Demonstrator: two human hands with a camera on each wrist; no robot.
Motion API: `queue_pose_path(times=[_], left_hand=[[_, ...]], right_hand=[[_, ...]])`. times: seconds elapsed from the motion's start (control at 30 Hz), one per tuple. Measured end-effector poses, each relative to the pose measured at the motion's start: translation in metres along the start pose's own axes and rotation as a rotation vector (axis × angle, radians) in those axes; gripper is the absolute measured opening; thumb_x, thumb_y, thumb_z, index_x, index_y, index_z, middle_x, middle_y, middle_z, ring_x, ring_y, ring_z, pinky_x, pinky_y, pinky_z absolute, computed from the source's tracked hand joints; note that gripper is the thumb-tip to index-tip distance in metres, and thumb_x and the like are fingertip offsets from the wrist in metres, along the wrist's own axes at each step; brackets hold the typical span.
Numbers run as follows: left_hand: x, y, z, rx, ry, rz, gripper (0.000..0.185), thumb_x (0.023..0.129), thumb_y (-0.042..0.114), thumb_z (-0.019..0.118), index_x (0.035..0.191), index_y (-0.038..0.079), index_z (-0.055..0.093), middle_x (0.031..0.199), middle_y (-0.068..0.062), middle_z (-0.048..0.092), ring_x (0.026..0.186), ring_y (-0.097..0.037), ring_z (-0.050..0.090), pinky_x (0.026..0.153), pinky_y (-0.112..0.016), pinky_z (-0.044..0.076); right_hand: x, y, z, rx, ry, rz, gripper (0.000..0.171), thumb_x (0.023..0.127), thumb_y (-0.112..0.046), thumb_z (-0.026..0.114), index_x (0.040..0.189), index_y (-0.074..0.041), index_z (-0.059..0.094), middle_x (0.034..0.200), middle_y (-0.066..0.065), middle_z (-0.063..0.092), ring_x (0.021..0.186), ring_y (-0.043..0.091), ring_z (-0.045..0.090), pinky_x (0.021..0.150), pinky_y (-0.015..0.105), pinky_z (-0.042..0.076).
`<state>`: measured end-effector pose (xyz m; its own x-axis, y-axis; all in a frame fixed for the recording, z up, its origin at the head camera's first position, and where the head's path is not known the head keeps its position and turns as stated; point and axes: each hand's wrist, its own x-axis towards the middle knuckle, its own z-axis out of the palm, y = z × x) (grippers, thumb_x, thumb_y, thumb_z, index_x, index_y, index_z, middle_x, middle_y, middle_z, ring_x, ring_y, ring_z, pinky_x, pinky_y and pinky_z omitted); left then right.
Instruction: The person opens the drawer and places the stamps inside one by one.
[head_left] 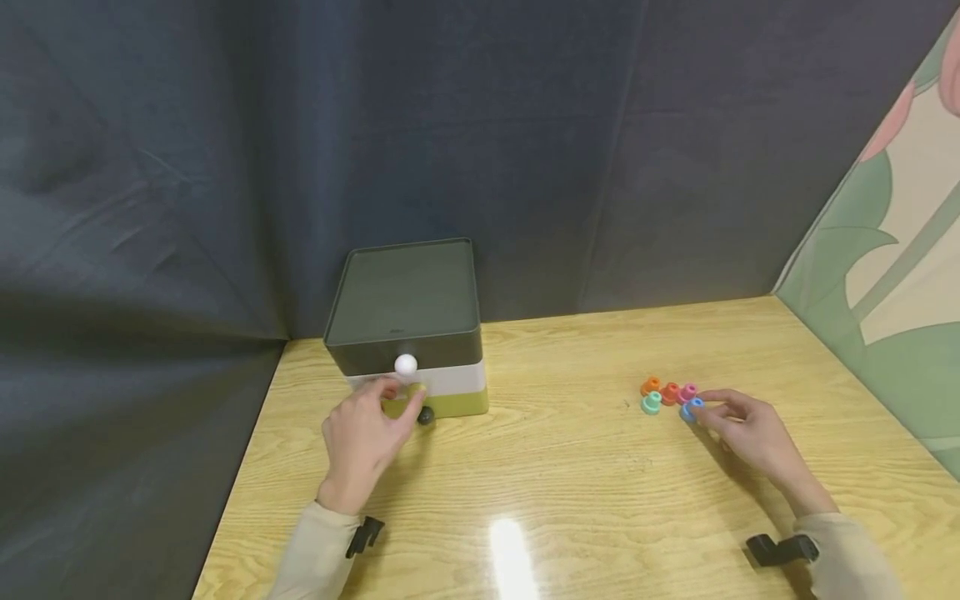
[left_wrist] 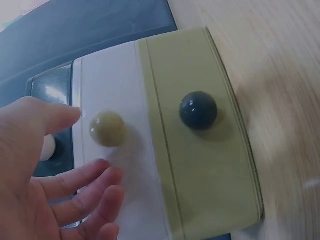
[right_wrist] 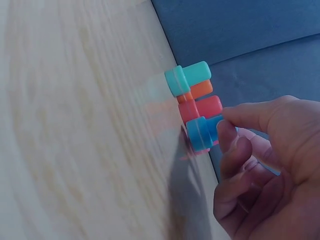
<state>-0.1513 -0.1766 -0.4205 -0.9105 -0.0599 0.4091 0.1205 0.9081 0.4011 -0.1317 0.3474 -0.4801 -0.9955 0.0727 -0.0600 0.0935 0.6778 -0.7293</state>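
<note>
A small three-drawer box (head_left: 408,292) stands at the back left, with a dark top drawer, a white middle drawer (left_wrist: 117,75) and an olive bottom drawer (left_wrist: 195,175). My left hand (head_left: 363,437) is at its front, thumb and fingers spread on either side of the middle drawer's yellowish knob (left_wrist: 107,129), apart from it in the left wrist view. On the right, my right hand (head_left: 753,433) pinches the narrow stem of a blue stepped peg (right_wrist: 199,134) between thumb and forefinger. The peg's wide base is at the tabletop.
Beside the blue peg stand similar pegs: teal (head_left: 651,403), orange (head_left: 650,385), red (head_left: 670,394) and pink (head_left: 687,392). The other drawers carry a white knob (head_left: 406,364) and a black knob (left_wrist: 198,110). Dark cloth (head_left: 525,167) hangs behind the wooden table (head_left: 570,500).
</note>
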Motion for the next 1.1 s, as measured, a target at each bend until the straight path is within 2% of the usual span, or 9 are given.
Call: queue_pose_path(times=[0.13, 0.3, 0.5, 0.87, 1.1], left_hand=[[0.001, 0.0, 0.005, 0.006, -0.016, 0.006, 0.038, 0.092, 0.056, 0.077, 0.103, 0.02, 0.081, 0.096, 0.003, 0.081, 0.067, -0.025, 0.07, 0.051, -0.032, 0.041], [0.002, 0.001, 0.01, 0.006, -0.035, 0.011, 0.033, 0.092, 0.051, 0.078, 0.094, 0.018, 0.078, 0.088, 0.002, 0.08, 0.057, -0.021, 0.063, 0.048, -0.032, 0.039], [0.001, 0.002, 0.012, 0.002, -0.014, 0.035, 0.031, 0.092, 0.047, 0.079, 0.086, 0.018, 0.075, 0.08, 0.001, 0.077, 0.052, -0.018, 0.054, 0.047, -0.032, 0.037], [-0.004, 0.001, 0.01, 0.003, 0.012, 0.061, 0.03, 0.091, 0.045, 0.08, 0.086, 0.016, 0.075, 0.081, 0.001, 0.079, 0.054, -0.02, 0.059, 0.048, -0.032, 0.039], [-0.01, 0.0, 0.009, -0.01, 0.005, 0.06, 0.031, 0.092, 0.045, 0.079, 0.093, 0.014, 0.08, 0.083, 0.0, 0.081, 0.056, -0.018, 0.064, 0.047, -0.03, 0.041]], right_hand=[[-0.002, -0.004, -0.002, 0.004, 0.003, -0.001, 0.055, 0.106, -0.043, 0.065, 0.14, 0.0, 0.062, 0.098, 0.014, 0.074, 0.066, 0.011, 0.061, 0.058, 0.03, 0.049], [-0.003, -0.007, -0.005, 0.005, 0.002, 0.005, 0.056, 0.107, -0.044, 0.064, 0.141, 0.001, 0.062, 0.102, 0.017, 0.074, 0.066, 0.012, 0.061, 0.059, 0.03, 0.051], [-0.003, -0.012, -0.007, 0.008, 0.019, -0.018, 0.056, 0.107, -0.043, 0.064, 0.142, 0.001, 0.061, 0.106, 0.018, 0.076, 0.07, 0.011, 0.063, 0.059, 0.029, 0.052], [-0.002, -0.019, -0.008, 0.027, 0.005, -0.029, 0.055, 0.107, -0.045, 0.064, 0.141, -0.002, 0.063, 0.104, 0.015, 0.075, 0.069, 0.015, 0.062, 0.06, 0.031, 0.054], [-0.002, -0.026, -0.009, 0.027, 0.002, -0.049, 0.053, 0.107, -0.044, 0.064, 0.141, -0.004, 0.063, 0.103, 0.015, 0.075, 0.066, 0.018, 0.063, 0.061, 0.032, 0.054]])
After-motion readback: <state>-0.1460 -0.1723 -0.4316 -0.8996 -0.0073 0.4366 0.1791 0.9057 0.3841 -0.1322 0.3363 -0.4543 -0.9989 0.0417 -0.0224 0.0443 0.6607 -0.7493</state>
